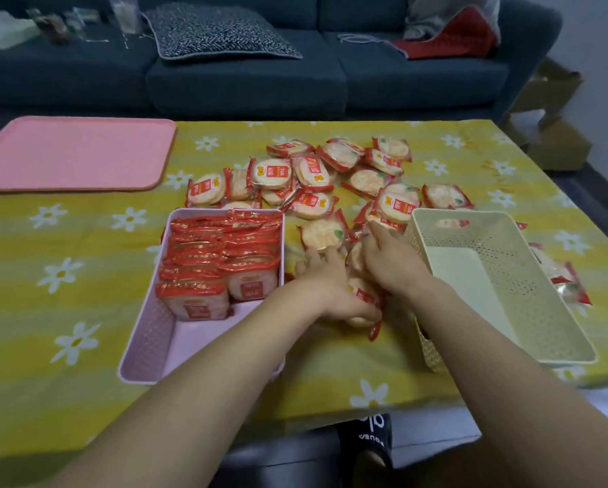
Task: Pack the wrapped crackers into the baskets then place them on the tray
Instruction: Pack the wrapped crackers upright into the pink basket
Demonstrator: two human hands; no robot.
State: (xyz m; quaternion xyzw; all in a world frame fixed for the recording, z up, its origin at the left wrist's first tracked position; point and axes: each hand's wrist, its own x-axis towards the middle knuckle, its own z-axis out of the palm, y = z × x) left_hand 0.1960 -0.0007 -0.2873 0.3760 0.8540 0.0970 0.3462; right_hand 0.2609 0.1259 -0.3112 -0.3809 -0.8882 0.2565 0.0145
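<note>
Our pink basket [154, 341] is nearly full of crackers. The cream basket [528, 276] and tray [73, 153] hold nothing yet. Both our left hand [325, 288] and right hand [389, 257] grip packs [360, 301] between the baskets. Many crackers [313, 174] wait behind.

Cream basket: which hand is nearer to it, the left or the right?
Right. The right hand lies just beside the cream basket; the left hand is farther away, toward the pink basket.

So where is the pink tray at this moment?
In the head view, the pink tray lies at the far left of the table, beyond the pink basket and left of the loose crackers.
</note>
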